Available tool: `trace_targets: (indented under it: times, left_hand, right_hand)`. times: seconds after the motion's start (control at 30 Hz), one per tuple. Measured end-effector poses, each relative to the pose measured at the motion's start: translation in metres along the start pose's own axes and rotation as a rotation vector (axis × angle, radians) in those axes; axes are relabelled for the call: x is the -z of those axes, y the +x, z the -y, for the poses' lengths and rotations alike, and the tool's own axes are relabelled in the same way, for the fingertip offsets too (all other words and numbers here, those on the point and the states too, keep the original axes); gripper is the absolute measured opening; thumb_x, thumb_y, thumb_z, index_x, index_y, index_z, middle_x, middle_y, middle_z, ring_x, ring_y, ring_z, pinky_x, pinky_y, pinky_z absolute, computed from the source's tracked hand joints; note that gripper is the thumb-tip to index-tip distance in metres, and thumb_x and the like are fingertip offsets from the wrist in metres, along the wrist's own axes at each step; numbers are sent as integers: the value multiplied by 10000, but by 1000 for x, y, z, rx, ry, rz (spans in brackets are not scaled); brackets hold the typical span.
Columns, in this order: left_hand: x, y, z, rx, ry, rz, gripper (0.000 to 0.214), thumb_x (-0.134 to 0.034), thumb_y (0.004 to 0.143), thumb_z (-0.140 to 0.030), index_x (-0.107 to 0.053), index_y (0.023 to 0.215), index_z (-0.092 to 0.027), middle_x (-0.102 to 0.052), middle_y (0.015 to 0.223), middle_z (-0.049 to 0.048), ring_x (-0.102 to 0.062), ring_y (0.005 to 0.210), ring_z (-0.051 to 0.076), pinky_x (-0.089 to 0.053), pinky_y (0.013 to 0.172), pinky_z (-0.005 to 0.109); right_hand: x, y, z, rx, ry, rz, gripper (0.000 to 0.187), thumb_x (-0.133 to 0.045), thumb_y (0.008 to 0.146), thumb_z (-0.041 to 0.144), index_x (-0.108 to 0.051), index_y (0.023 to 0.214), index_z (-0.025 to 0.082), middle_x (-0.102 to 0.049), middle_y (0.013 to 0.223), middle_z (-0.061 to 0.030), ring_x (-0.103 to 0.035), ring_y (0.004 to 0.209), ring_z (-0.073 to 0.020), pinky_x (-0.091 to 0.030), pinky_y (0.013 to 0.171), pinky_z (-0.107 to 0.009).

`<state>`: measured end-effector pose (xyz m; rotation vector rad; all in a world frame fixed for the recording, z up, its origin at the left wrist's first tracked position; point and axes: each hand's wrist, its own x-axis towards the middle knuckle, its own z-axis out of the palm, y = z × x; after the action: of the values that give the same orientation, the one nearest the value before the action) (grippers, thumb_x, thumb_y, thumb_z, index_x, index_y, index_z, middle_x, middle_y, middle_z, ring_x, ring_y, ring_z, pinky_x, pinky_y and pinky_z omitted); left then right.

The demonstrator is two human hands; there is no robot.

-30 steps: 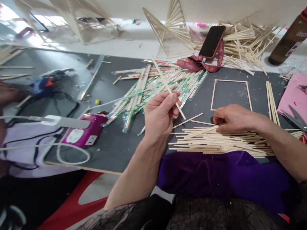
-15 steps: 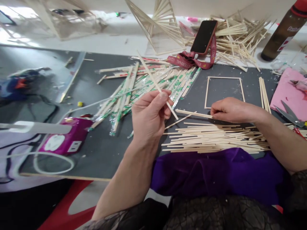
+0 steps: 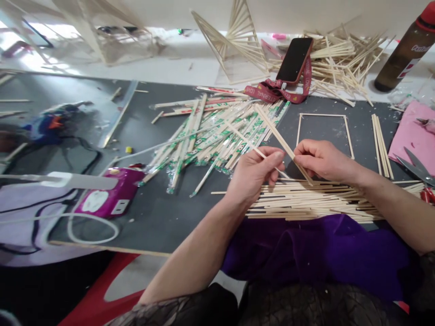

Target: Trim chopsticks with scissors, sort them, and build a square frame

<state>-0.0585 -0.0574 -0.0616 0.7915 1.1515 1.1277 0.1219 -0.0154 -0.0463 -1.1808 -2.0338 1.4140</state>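
My left hand (image 3: 253, 176) pinches a single thin wooden chopstick (image 3: 245, 140), which slants up to the far left. Close beside it, my right hand (image 3: 324, 160) is closed on wooden chopsticks (image 3: 274, 130), seemingly two side by side, tilted up and leftward. Below both hands lies a spread of loose bare chopsticks (image 3: 299, 200). Just behind my right hand, a square frame of chopsticks (image 3: 322, 115) lies flat on the grey table (image 3: 146, 226), its near side partly hidden by the hand. Paper-and-plastic-wrapped chopsticks (image 3: 185, 149) are heaped beyond my left hand.
A phone (image 3: 295, 59) with a red lanyard (image 3: 263, 93) lies behind the heap. Scissors (image 3: 416, 165) and a pink sheet (image 3: 413, 136) are at right, near a bottle (image 3: 404, 54). A magenta box (image 3: 113, 192) with a white cable stands left. A twisted stick model (image 3: 234, 45) is at back.
My left hand has moved right with its chopstick, close to my right hand. The chopsticks in my right hand have swung from nearly level to sloping upward. The view has shifted slightly left.
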Motion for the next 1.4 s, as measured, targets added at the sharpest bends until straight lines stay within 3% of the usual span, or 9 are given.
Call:
trace_targets:
  times: [0.3,0.73,0.9,1.03,1.2,1.4]
  left_hand:
    - [-9,-3,6,9,-25,2,360,-848,608,-349,-552,700,-165,-641,542,-40,-463,360,47,-369,321,158]
    - [-10,-4,5,-20,8,-4,234,-757,652,-291,-565,698,-166,-598,539,-55,-391,358,30,-311,330,164]
    - [-12,-3,8,-39,-4,-21,275,-779,661,-324,-564,729,-167,-600,540,-58,-413,371,29,-331,349,159]
    - [-10,-1,8,-15,19,8,324,-812,657,-374,-583,733,-158,-605,575,-52,-430,384,29,-354,350,169]
    - [-3,0,4,-22,-24,48,309,-801,690,-340,-646,880,-152,-640,663,-42,-509,454,52,-446,397,186]
    - [3,4,2,-94,86,-22,318,-775,715,-291,-669,973,-138,-695,659,-15,-558,459,64,-464,423,173]
  right_hand:
    - [-12,-3,1,68,-4,-3,197,-496,869,343,-558,766,186,-496,529,49,-454,556,-111,-307,564,-259]
    - [-18,-1,2,-110,171,60,121,-496,874,194,-528,757,196,-487,462,78,-460,416,-86,-360,441,-208]
    - [-15,-3,5,-91,119,13,159,-513,894,214,-557,745,180,-484,458,78,-433,417,-70,-323,430,-199]
    - [-15,-2,4,-133,211,30,140,-523,880,193,-545,742,187,-438,448,96,-375,394,-60,-293,394,-196]
    - [-11,0,-2,-64,174,-18,129,-544,879,231,-550,758,188,-475,481,81,-413,411,-62,-330,419,-204]
    - [0,0,-4,33,21,-111,146,-545,891,303,-543,796,192,-570,584,38,-533,534,-103,-406,539,-252]
